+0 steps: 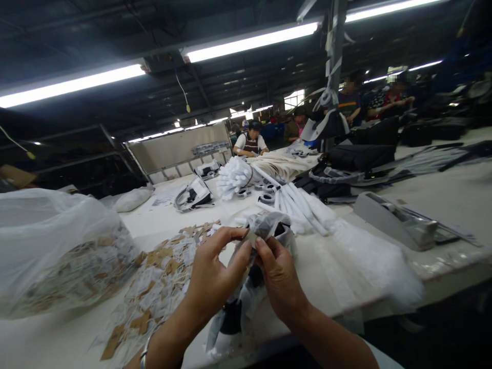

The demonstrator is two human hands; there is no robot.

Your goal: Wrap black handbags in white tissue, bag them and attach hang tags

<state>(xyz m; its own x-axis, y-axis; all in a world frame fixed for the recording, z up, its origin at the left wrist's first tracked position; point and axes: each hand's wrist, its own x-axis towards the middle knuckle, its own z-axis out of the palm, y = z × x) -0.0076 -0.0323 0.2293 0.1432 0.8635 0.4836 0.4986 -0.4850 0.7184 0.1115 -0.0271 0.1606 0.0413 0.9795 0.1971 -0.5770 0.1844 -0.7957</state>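
Observation:
Both my hands meet near the middle of the table's front part. Between finger and thumb, my left hand [218, 266] pinches one side of a small brown cardboard tag [251, 239]. My right hand [280, 274] grips the tag's other side. Just behind and below my fingers lies a black and grey strapped item [232, 315], partly wrapped in clear plastic; my hands hide much of it, so I cannot tell its kind. To the left spreads a loose heap of brown and white tags with strings [165, 261].
A big clear bag of tags [77, 266] stands at the left. Farther back lie white foam tubes [234, 177] and a black and white strapped piece [195, 193]. A grey tape dispenser [395, 220] and plastic sheeting [376, 261] are on the right. Several people work beyond.

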